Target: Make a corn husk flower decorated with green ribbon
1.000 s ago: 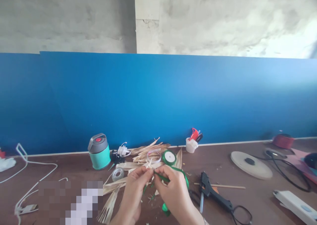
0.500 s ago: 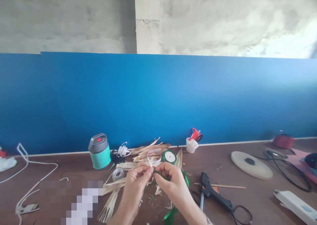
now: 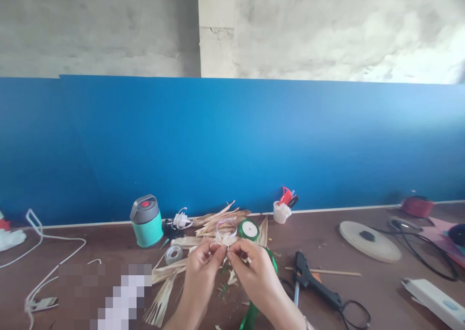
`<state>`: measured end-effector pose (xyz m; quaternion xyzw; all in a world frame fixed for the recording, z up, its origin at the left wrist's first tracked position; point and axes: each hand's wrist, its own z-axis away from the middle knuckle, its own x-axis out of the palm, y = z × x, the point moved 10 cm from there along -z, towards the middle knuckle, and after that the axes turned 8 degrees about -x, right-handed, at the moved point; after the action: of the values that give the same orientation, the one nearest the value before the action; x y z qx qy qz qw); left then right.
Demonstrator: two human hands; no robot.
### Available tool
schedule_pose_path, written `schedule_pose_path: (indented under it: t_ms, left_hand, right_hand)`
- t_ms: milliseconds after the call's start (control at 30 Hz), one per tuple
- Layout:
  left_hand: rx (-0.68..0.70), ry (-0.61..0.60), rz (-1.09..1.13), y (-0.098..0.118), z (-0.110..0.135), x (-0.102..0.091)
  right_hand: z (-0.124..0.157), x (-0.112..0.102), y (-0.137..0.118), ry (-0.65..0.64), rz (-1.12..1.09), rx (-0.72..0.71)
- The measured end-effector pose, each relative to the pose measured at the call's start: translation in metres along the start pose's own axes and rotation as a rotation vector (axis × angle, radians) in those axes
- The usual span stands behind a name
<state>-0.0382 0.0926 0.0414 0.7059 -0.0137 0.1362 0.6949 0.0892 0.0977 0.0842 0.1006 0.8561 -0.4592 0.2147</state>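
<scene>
My left hand [image 3: 203,272] and my right hand [image 3: 250,269] meet in front of me with thumbs and forefingers pinched together. Between the fingertips they hold a small pale piece of dried corn husk [image 3: 225,239]; its lower part is hidden by the fingers. Just beyond lie a roll of green ribbon [image 3: 249,229] and a roll of clear tape [image 3: 225,223]. Loose green ribbon [image 3: 249,316] hangs below my right wrist. More dried corn husks [image 3: 165,291] are spread to the left, and green and pale scraps [image 3: 228,280] lie under the hands.
A black glue gun [image 3: 316,284] and a thin wooden stick [image 3: 341,272] lie to the right, near a white round lid [image 3: 369,242]. A teal jar [image 3: 147,228], a smaller tape roll [image 3: 173,255] and white cables [image 3: 54,259] are left. A cup of tools [image 3: 280,212] stands behind.
The fingertips have shifted slightly on the husk piece. The green strip seen under my right thumb before is no longer visible there. The loose ribbon below has changed shape.
</scene>
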Motion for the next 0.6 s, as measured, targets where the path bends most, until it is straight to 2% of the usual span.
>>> schedule_pose_path:
  t_ms: [133,233,400,600]
  left_hand:
    - [-0.025,-0.043,-0.001,-0.009,-0.005,0.001]
    - [-0.064,-0.081,0.034,-0.014,-0.007,0.003]
    - [-0.103,-0.107,0.127,-0.009,-0.004,0.008]
    - [-0.245,-0.163,0.295,-0.020,0.001,0.015]
  right_hand:
    - [0.000,0.001,-0.009,0.009,0.094,-0.143]
    - [0.003,0.003,-0.011,0.028,0.146,-0.175]
    - [0.004,0.005,-0.011,0.048,0.162,-0.126]
    - [0.003,0.001,-0.011,0.061,0.153,-0.061]
